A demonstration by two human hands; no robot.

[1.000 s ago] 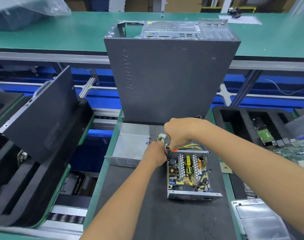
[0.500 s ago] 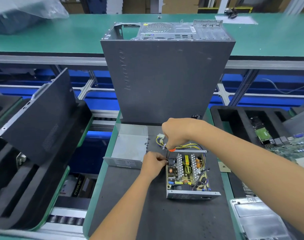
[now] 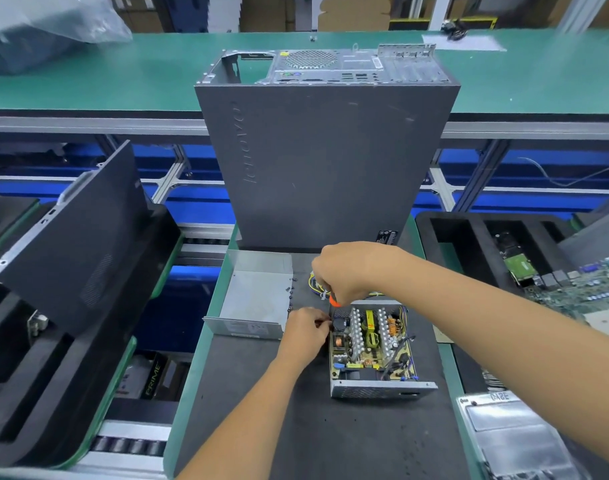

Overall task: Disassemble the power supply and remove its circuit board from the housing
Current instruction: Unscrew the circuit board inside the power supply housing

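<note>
1. Head view, object: Power supply housing (image 3: 382, 388) lies open-topped on the dark mat (image 3: 331, 438), in front of the upright computer case (image 3: 324, 161). Its circuit board (image 3: 372, 341) is seated inside; the removed cover (image 3: 258, 299) lies just to its left, with loose screws (image 3: 290, 299) between them.
2. Head view, hands: right hand (image 3: 351, 271) is curled round an orange-tipped tool, apparently a screwdriver (image 3: 333, 301), pointed down at the housing's far-left corner. Left hand (image 3: 305, 329) pinches at the same corner; what it pinches cannot be told.
3. Head view, risks: a tilted tip could slip and gouge nearby components. A freed screw may drop among the parts. The cable bundle (image 3: 317, 285) at the rear could snag the board on lifting.
</note>
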